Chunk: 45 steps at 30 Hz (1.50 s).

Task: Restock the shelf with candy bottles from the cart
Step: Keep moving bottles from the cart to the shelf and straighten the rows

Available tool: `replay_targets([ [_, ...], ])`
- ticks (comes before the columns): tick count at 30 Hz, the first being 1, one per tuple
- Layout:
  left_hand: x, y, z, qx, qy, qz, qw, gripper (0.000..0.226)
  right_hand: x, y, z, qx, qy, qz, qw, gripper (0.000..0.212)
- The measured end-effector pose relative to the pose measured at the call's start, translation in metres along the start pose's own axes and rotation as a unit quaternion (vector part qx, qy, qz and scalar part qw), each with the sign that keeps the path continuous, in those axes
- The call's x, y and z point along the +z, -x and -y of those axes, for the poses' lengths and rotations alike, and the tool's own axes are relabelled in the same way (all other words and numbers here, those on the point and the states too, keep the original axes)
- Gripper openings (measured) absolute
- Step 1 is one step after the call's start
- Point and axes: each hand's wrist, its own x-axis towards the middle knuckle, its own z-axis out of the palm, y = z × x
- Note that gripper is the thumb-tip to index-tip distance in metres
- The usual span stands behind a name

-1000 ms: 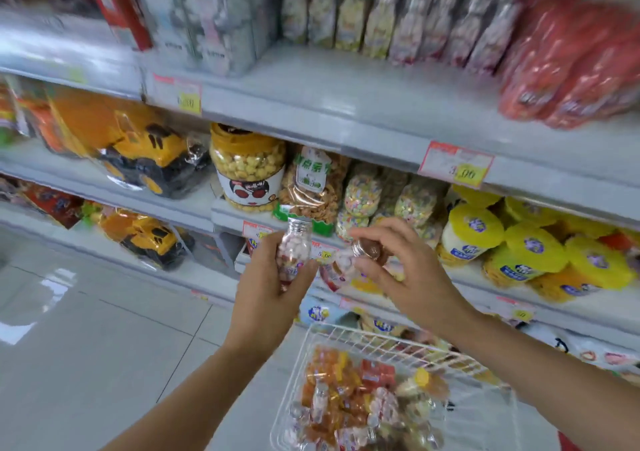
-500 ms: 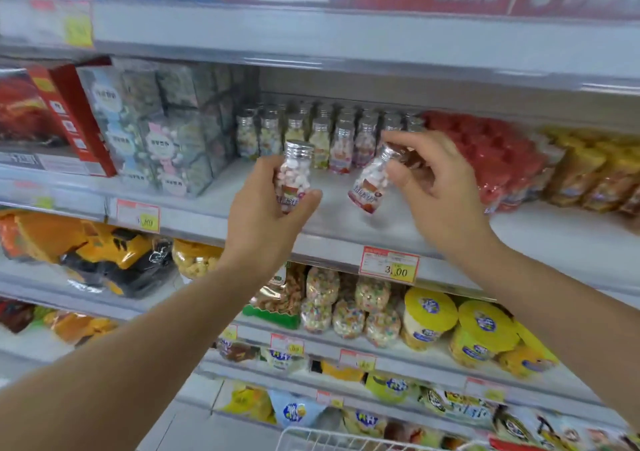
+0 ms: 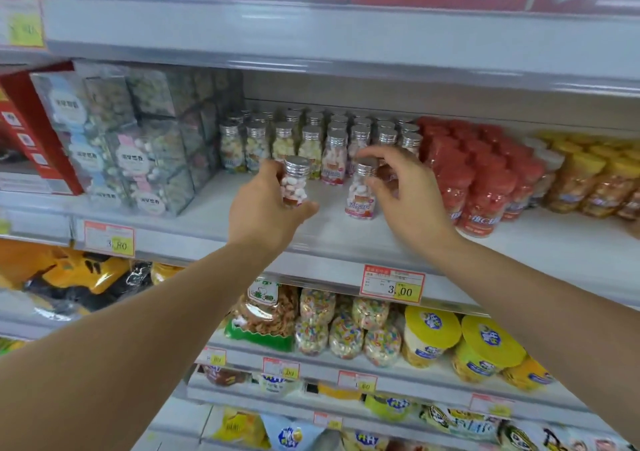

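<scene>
At the shelf (image 3: 346,239) — hands (image 3: 263,208) (image 3: 412,205) outstretched, seemingly round bottles (image 3: 295,182) (image 3: 362,192)

Shop aisle, stocked snack shelves (image 3: 346,239), price tags (image 3: 393,283)

Bare forearms, bare left hand (image 3: 263,210) and right hand (image 3: 412,205).

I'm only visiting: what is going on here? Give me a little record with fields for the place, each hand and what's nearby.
Place: shop shelf stocked with sweets
Left hand: holds a candy bottle upright, above the shelf front
Right hand: fingers curled round the top of a second bottle, which is upright with its base at the shelf; firm grip unclear
Behind: rows of silver-capped bottles
Right of them: red bottles
Price tag: reads 3.00
</scene>
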Motion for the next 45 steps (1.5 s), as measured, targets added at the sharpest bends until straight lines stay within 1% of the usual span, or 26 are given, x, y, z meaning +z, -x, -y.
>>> replay_targets([
  [2,0.003,-0.002,0.002,0.005,-0.007,0.003,1.0,0.053,-0.002,0.008,0.001,0.016,-0.004,0.004,1.0,0.033],
  [4,0.005,-0.004,0.004,0.007,-0.005,0.003,1.0,0.052,-0.008,0.02,-0.001,0.038,0.012,0.018,0.999,0.024],
  [7,0.008,-0.007,0.004,0.012,-0.002,0.002,1.0,0.05,-0.013,0.034,-0.001,0.061,0.051,0.106,0.991,0.017],
  [9,0.011,-0.007,0.004,0.017,-0.003,0.014,1.0,0.051,-0.008,0.034,-0.001,0.076,0.079,0.164,0.98,0.022],
  [10,0.012,-0.007,0.004,0.02,-0.006,0.025,0.999,0.052,-0.005,0.032,-0.002,0.082,0.088,0.179,0.977,0.025],
  [14,0.01,-0.008,0.007,0.032,-0.024,0.07,0.997,0.047,0.004,0.021,-0.003,0.108,0.106,0.184,0.971,0.028],
  [18,0.003,-0.014,0.009,0.021,-0.016,0.117,0.993,0.042,0.006,0.012,-0.006,0.125,0.137,0.207,0.961,0.036],
  [23,0.001,-0.018,0.013,0.03,-0.03,0.134,0.99,0.041,0.008,0.012,-0.009,0.122,0.158,0.211,0.957,0.043],
  [29,0.005,-0.02,0.004,0.044,-0.041,0.107,0.992,0.03,-0.004,0.018,-0.011,0.104,0.149,0.193,0.964,0.037],
  [31,0.011,-0.022,-0.001,0.042,-0.035,0.1,0.993,0.028,-0.01,0.021,-0.012,0.089,0.137,0.171,0.972,0.032],
  [35,0.021,-0.022,-0.01,0.039,-0.008,0.119,0.992,0.026,-0.024,0.032,-0.019,0.054,0.118,0.137,0.982,0.023],
  [39,0.035,-0.017,-0.023,0.048,0.015,0.135,0.99,0.03,-0.037,0.041,-0.024,0.041,0.076,0.134,0.987,0.02],
  [42,0.044,-0.012,-0.031,0.039,0.058,0.156,0.985,0.042,-0.045,0.046,-0.024,0.04,0.053,0.135,0.989,0.016],
  [43,0.045,-0.01,-0.032,0.036,0.073,0.165,0.983,0.042,-0.047,0.048,-0.023,0.037,0.047,0.143,0.988,0.016],
  [45,0.044,-0.007,-0.031,0.039,0.09,0.168,0.981,0.032,-0.049,0.051,-0.019,0.03,0.053,0.179,0.982,0.022],
])
